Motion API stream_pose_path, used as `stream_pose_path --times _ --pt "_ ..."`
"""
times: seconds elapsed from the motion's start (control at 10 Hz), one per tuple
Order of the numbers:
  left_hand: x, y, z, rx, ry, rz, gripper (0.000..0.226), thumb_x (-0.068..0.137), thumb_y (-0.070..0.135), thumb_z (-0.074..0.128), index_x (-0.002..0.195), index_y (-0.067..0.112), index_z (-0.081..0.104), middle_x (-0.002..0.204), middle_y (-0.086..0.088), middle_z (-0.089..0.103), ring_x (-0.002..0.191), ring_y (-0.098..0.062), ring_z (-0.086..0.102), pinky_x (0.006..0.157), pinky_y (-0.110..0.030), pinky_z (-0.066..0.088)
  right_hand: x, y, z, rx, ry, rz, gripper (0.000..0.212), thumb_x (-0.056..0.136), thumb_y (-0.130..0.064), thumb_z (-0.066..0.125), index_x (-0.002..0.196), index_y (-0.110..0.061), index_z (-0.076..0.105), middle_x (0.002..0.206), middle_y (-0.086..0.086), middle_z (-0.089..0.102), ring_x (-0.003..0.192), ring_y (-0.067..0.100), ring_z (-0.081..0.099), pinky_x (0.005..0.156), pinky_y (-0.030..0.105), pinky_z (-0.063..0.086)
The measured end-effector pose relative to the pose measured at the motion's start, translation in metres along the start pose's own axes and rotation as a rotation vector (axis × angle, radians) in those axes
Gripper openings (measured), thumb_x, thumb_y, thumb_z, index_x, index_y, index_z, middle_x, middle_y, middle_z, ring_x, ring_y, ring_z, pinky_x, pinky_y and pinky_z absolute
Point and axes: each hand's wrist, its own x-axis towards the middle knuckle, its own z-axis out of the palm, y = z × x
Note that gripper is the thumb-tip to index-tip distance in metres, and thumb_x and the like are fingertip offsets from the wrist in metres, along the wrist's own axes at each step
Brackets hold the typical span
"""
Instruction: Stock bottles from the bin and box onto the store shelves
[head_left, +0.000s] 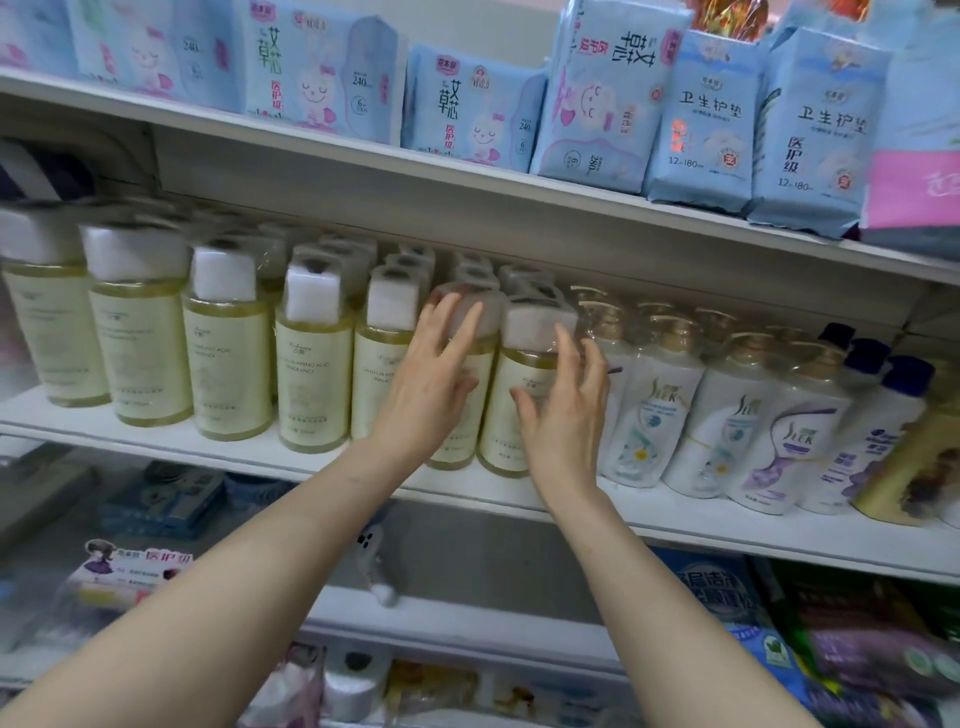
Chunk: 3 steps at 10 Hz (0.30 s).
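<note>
Nearest, blurred packets (161, 501) fill the lower shelves. On the middle shelf (171, 441) the left hand (431, 379) lies with straight fingers on one yellow bottle (457, 447). The right hand (569, 415), fingers spread and lightly bent, touches the next bottle (506, 431) to the right. Neither hand grips. The row looks nearly full, so this stretch seems all but stocked. Bin and box are out of view, so what remains cannot be told. The bottles are round clear plastic holding amber liquid, with square white caps under glossy film. White pump bottles (654, 415) stand to the right, and soft blue packs (467, 104) sit above, farther off.
</note>
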Motion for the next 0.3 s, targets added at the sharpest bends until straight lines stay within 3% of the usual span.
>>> stream_pose_path --times 0.1,0.3 --pt "-0.015 0.014 0.0 0.013 0.047 0.021 0.074 0.082 -0.001 0.072 0.148 0.007 0.039 0.155 -0.018 0.031 0.146 -0.037 0.025 0.107 -0.041 0.039 -0.008 0.004 -0.008 0.012 0.005 -0.084 0.072 0.087 -0.015 0.072 0.149 -0.02 0.036 0.149 0.011 0.034 0.135 0.027 0.039 0.109 0.039 0.04" --pt "-0.032 0.052 -0.009 0.008 0.111 0.056 0.059 0.078 0.001 0.075 0.134 0.008 0.056 0.133 -0.015 0.052 0.12 -0.032 0.053 0.097 -0.041 0.049 -0.025 0.013 -0.034 0.06 -0.066 -0.135 0.07 0.087 -0.015 0.072 0.148 -0.022 0.039 0.144 0.005 0.039 0.129 0.021 0.042 0.108 0.033 0.036"
